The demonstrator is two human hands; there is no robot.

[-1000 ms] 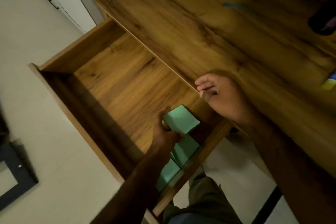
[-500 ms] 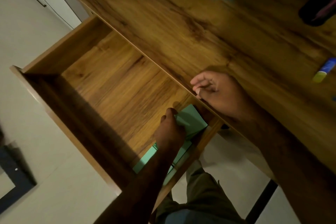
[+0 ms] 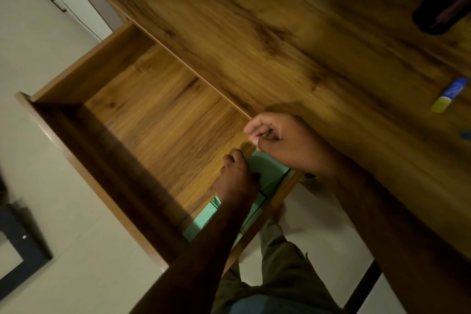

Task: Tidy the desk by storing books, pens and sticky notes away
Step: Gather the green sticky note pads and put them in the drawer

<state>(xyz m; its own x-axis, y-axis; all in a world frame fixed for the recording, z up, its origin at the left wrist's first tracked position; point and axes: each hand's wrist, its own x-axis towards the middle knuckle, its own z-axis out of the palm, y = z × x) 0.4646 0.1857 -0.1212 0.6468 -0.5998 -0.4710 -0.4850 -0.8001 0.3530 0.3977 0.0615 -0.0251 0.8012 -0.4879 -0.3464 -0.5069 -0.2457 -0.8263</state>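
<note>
We count two hands, one open drawer and three green patches of sticky notes. The forearm covers the joins between the patches, so we cannot tell how many pads there are.

The pads lie in a row on the drawer floor, tight against its side wall. The row's long axis runs along that wall, from under the left hand back beneath the wrist towards the person. The farthest pad sits under the left fingers, with a flat face up and one corner pointing at the right hand. The left fingers are bent down onto it, and we cannot tell whether they pinch it or only press it.

The right fingers are loosely curled and hold nothing we can see, just beyond the left fingertips at the edge of the desk.

Well to the right of the right fingers lies one glue stick, its yellow end nearer the person.
</note>
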